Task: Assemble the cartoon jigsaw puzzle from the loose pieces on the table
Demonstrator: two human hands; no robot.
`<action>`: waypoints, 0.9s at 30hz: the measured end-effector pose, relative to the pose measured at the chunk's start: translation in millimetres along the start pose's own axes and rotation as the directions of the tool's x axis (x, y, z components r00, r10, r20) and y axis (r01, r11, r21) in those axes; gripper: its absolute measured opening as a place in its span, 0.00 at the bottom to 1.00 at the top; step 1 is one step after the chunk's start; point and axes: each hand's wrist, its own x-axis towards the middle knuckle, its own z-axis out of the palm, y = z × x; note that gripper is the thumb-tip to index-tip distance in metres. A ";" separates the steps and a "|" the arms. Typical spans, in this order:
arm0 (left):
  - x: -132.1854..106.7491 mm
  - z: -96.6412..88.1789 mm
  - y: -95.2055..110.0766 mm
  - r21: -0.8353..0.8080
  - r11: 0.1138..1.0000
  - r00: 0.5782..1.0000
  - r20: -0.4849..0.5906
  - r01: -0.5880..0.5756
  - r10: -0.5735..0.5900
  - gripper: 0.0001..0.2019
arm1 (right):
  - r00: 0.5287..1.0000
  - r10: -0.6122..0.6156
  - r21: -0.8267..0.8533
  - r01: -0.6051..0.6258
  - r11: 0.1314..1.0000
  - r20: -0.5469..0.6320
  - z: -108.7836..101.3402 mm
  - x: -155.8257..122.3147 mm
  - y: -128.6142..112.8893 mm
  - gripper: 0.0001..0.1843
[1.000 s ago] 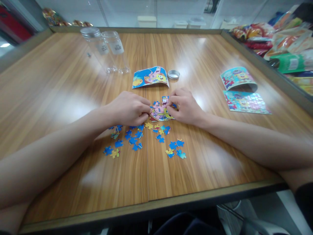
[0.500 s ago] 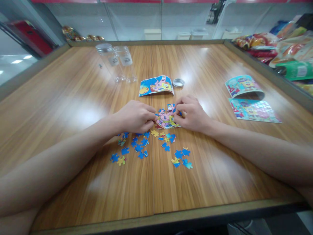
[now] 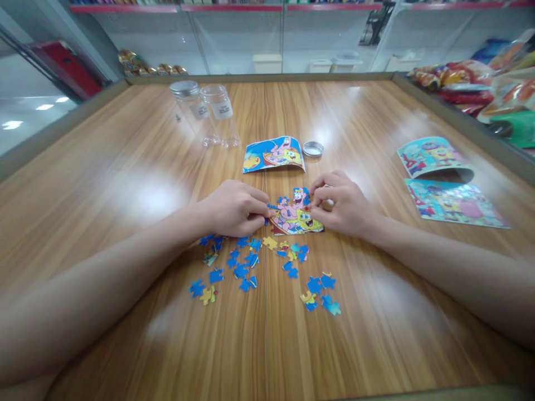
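Fingers (image 3: pixel 258 208) of the left hand (image 3: pixel 234 209) are pressed together at the 9 o'clock edge of the puzzle (image 3: pixel 292 219), apparently pinching it for steadiness. At the 3 o'clock edge, those of the right hand (image 3: pixel 346 206) curl slightly apart, probably bracing it; whether they pinch anything cannot be told. The puzzle lies flat on the table (image 3: pixel 292 356), between both hands. Loose pieces (image 3: pixel 241 271) lie from 5 to 8 o'clock, presumably for easy reach. A card (image 3: pixel 273 156) arches at 12 o'clock, likely for comparison.

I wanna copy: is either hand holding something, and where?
Can't tell: left hand is at the left edge of the puzzle, right hand at its right.
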 end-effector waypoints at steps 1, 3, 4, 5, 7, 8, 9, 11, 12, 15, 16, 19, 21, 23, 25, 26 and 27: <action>0.1 -0.2 0.2 0.001 1.000 1.000 0.001 0.000 0.000 0.13 | 1.000 -0.002 0.001 0.002 1.000 -0.001 0.2 -0.1 0.1 0.07; 0.5 -0.9 0.6 0.000 1.000 1.000 0.006 -0.003 0.003 0.13 | 1.000 -0.002 0.000 0.002 1.000 -0.001 0.4 -0.4 0.4 0.07; 0.7 -1.5 0.6 0.000 1.000 1.000 0.012 -0.008 0.008 0.13 | 1.000 0.001 -0.001 -0.001 1.000 0.001 0.4 -0.5 0.5 0.07; 0.9 -2.1 0.4 0.001 1.000 1.000 0.019 -0.013 0.013 0.13 | 1.000 0.004 -0.003 -0.004 1.000 0.002 0.4 -0.5 0.7 0.07; 1.2 -3.6 -0.4 0.001 1.000 0.999 0.031 -0.020 0.020 0.13 | 1.000 0.010 -0.003 -0.010 1.000 0.007 0.4 -0.3 0.8 0.07; 1.2 -4.4 -0.9 0.001 1.000 0.999 0.041 -0.022 0.022 0.13 | 1.000 0.011 -0.002 -0.011 1.000 0.010 0.3 -0.1 0.8 0.07; 1.3 -5.3 -1.4 0.001 1.000 0.998 0.051 -0.021 0.021 0.13 | 1.000 0.010 0.000 -0.010 1.000 0.012 0.2 0.2 0.6 0.08; 1.3 -7.1 -2.2 0.003 1.000 0.997 0.074 -0.019 0.019 0.13 | 1.000 0.004 0.004 -0.004 1.000 0.014 -0.4 0.9 -0.2 0.08; 1.2 -7.9 -2.5 0.004 1.000 0.996 0.084 -0.017 0.016 0.13 | 1.000 0.001 0.006 -0.001 1.000 0.015 -0.8 1.2 -0.8 0.08; 1.1 -9.6 -2.8 0.004 1.000 0.997 0.079 -0.016 0.016 0.14 | 1.000 -0.002 0.008 0.001 1.000 0.021 -2.3 1.8 -2.6 0.08; 1.2 -9.8 -2.9 0.001 1.000 0.997 0.069 -0.021 0.021 0.14 | 1.000 -0.001 0.007 0.001 1.000 0.022 -2.6 1.9 -2.9 0.08; 1.4 -9.2 -3.3 -0.007 0.999 0.998 0.046 -0.034 0.035 0.13 | 1.000 0.002 0.001 -0.002 1.000 0.019 -2.4 1.4 -2.5 0.08; 1.5 -8.3 -3.8 -0.019 0.999 0.998 0.042 -0.040 0.041 0.13 | 1.000 0.003 -0.003 -0.003 1.000 0.015 -1.4 0.7 -1.4 0.08; 1.4 -7.5 -4.6 -0.032 0.999 0.998 0.041 -0.042 0.043 0.13 | 1.000 0.001 -0.001 -0.001 1.000 0.013 -0.6 0.2 -0.3 0.08; 1.0 -6.9 -5.1 -0.039 0.999 0.998 0.045 -0.035 0.037 0.13 | 1.000 -0.002 0.007 0.002 1.000 0.008 -0.4 -0.1 0.3 0.08; 0.8 -6.7 -5.2 -0.038 0.999 0.998 0.048 -0.028 0.030 0.12 | 1.000 -0.003 0.012 0.003 1.000 0.006 -0.5 -0.1 0.4 0.08; 0.7 -6.5 -5.2 -0.036 0.999 0.998 0.052 -0.022 0.024 0.12 | 1.000 -0.003 0.015 0.003 1.000 0.004 -0.7 0.0 0.3 0.08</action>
